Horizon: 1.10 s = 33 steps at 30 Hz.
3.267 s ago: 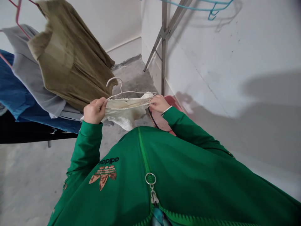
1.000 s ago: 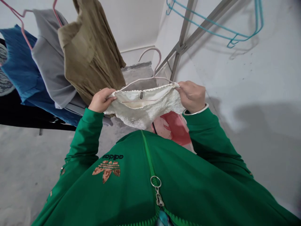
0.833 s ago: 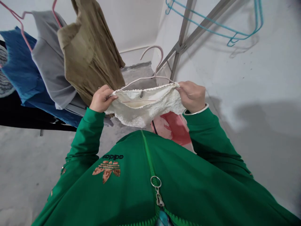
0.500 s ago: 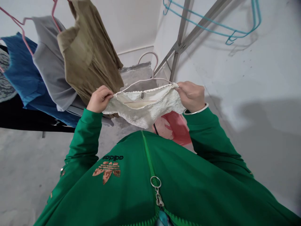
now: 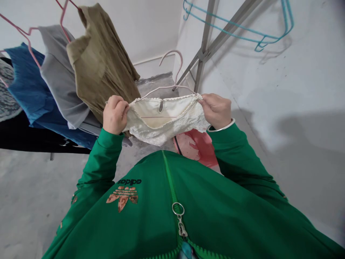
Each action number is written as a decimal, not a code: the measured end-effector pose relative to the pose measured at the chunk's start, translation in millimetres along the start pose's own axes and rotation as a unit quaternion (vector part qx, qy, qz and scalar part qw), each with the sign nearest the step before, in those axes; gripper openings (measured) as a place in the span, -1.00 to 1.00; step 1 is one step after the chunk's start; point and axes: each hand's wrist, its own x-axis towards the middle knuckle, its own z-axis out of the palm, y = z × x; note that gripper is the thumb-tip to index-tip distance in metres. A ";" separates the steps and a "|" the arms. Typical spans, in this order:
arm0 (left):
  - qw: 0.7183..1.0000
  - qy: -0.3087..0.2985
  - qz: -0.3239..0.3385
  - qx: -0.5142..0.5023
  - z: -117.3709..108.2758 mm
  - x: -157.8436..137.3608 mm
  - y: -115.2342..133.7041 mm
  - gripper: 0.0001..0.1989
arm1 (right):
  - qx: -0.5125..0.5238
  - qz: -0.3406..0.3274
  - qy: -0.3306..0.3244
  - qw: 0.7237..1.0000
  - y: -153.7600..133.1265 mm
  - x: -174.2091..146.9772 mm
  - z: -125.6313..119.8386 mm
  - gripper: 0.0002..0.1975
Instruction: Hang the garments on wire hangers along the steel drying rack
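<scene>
Over on the left hang an olive shirt (image 5: 102, 68), a grey top (image 5: 60, 75) and a blue garment (image 5: 32, 86). Crossed metal legs (image 5: 202, 54) stand by the white wall (image 5: 318, 54), behind a turquoise wire frame (image 5: 279, 38); a pinkish-red tub (image 5: 205, 147) sits lower down.

A household clothes-drying corner is indicated. Several garments (image 5: 102, 70) are hung in a row on pink hangers (image 5: 61, 22), and a blue wire hanger with hooks (image 5: 289, 21) is seen by a crossed metal stand (image 5: 202, 54). Plain white walls (image 5: 309, 72), bare concrete floor (image 5: 24, 190) and a pink tub (image 5: 206, 145) are also noted.
</scene>
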 end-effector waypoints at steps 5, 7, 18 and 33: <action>0.998 -0.052 -0.017 -0.003 8.6 3.0 -10.3 -0.81 | 0.045 0.008 -0.007 0.999 -3.6 -1.9 1.1 -0.60; 0.996 -0.082 0.000 0.019 11.9 3.8 -14.9 -0.75 | 0.052 0.012 -0.014 0.999 -3.0 -2.0 1.0 -0.61; 0.997 0.000 -0.013 0.070 15.6 6.3 -4.6 -0.65 | 0.017 -0.007 -0.039 0.999 1.8 -4.6 -0.7 -0.60; 0.995 -0.009 0.090 0.040 15.8 -1.3 -6.2 -0.60 | 0.391 0.174 -0.415 0.803 -6.1 -27.1 -65.9 -0.56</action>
